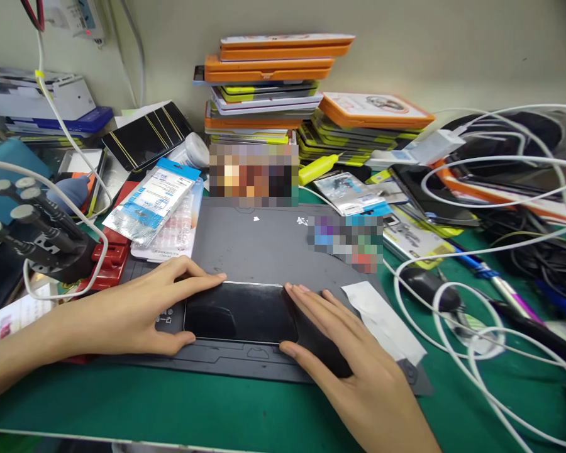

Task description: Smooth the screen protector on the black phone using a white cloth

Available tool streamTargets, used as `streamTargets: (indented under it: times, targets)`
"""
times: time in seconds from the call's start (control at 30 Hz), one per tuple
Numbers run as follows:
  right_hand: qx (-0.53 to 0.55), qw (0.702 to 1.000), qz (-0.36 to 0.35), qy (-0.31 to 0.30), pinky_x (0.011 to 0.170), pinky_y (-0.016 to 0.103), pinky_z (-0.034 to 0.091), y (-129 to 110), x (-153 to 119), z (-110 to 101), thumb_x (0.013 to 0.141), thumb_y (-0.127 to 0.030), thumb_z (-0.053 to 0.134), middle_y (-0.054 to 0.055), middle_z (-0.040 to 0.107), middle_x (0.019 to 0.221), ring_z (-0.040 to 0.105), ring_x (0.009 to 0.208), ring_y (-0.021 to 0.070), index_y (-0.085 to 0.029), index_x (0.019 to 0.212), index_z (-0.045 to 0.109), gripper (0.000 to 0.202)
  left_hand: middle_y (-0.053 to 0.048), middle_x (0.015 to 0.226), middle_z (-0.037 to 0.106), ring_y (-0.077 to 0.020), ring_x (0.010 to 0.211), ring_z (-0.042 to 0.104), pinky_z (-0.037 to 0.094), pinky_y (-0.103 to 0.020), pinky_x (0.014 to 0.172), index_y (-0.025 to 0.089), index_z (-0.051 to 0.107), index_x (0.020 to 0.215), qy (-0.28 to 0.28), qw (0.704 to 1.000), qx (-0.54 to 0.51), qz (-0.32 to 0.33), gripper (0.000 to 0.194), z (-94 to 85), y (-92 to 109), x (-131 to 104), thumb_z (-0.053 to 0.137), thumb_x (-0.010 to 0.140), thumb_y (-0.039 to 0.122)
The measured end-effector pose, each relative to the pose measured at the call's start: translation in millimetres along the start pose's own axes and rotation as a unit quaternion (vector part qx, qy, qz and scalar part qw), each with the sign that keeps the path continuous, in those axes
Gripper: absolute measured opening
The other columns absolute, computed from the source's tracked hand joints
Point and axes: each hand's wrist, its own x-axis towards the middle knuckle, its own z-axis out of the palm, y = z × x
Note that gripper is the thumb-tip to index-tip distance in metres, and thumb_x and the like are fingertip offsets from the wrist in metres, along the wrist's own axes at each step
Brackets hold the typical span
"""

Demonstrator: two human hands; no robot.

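Observation:
A black smartphone (240, 313) lies flat, screen up and lengthwise across, on a grey work mat (264, 251). My left hand (155, 308) spans its left end, with the index fingertip at the far edge and the thumb at the near edge. At the right end, my right hand (344, 352) holds it the same way, fingertips by the far corner and thumb by the near corner. Reflections show on the dark screen. Right of my right hand, a white sheet (384, 318) rests partly on the mat.
Stacked orange and yellow-edged flat boxes (268, 69) stand against the wall. At left are a screwdriver holder (66, 251), a red metal fixture (110, 255) and plastic packets (153, 195). White cables (471, 352) loop across the right side. A yellow pen-like tool (318, 170) lies behind the mat.

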Motion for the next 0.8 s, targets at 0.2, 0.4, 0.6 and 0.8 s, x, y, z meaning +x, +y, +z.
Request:
streamTargets:
  times: [0.2, 0.4, 0.6, 0.8]
  targets:
    - [0.009, 1.000, 0.000, 0.005, 0.109, 0.054, 0.064, -0.4, -1.0, 0.6, 0.110, -0.050, 0.055, -0.006, 0.059, 0.160, 0.050, 0.154, 0.0343, -0.046, 0.164, 0.043, 0.055, -0.007, 0.155, 0.052, -0.0268, 0.140, 0.059, 0.054, -0.036, 0.118, 0.042, 0.040, 0.167, 0.005, 1.000, 0.013, 0.025, 0.079, -0.5, -0.1, 1.2, 0.074, 0.097, 0.029]
    - [0.016, 1.000, 0.013, -0.006, 0.109, 0.053, 0.064, -0.4, -0.5, -0.1, 0.109, -0.049, 0.058, -0.005, 0.059, 0.160, 0.051, 0.153, 0.0354, -0.045, 0.163, 0.045, 0.055, -0.009, 0.154, 0.052, -0.0286, 0.140, 0.059, 0.054, -0.038, 0.118, 0.039, 0.044, 0.166, 0.013, 0.998, 0.033, 0.050, 0.075, -0.4, -0.8, 1.0, 0.074, 0.097, 0.029]
    - [0.021, 1.000, 0.013, -0.003, 0.111, 0.054, 0.063, -0.3, -1.4, 0.5, 0.109, -0.049, 0.059, -0.005, 0.060, 0.160, 0.051, 0.153, 0.0350, -0.044, 0.162, 0.048, 0.054, -0.010, 0.155, 0.053, -0.0286, 0.138, 0.061, 0.055, -0.037, 0.116, 0.038, 0.041, 0.166, 0.018, 0.998, 0.032, 0.046, 0.078, 0.3, 0.2, 0.7, 0.075, 0.096, 0.029]
    - [0.024, 0.999, 0.028, -0.009, 0.108, 0.054, 0.064, -1.4, -1.3, 0.2, 0.109, -0.052, 0.058, -0.007, 0.059, 0.160, 0.052, 0.153, 0.0357, -0.047, 0.161, 0.048, 0.054, -0.010, 0.160, 0.049, -0.0290, 0.137, 0.063, 0.057, -0.037, 0.115, 0.038, 0.035, 0.169, 0.011, 0.998, 0.049, 0.031, 0.081, 1.8, 2.4, 0.9, 0.073, 0.097, 0.029]
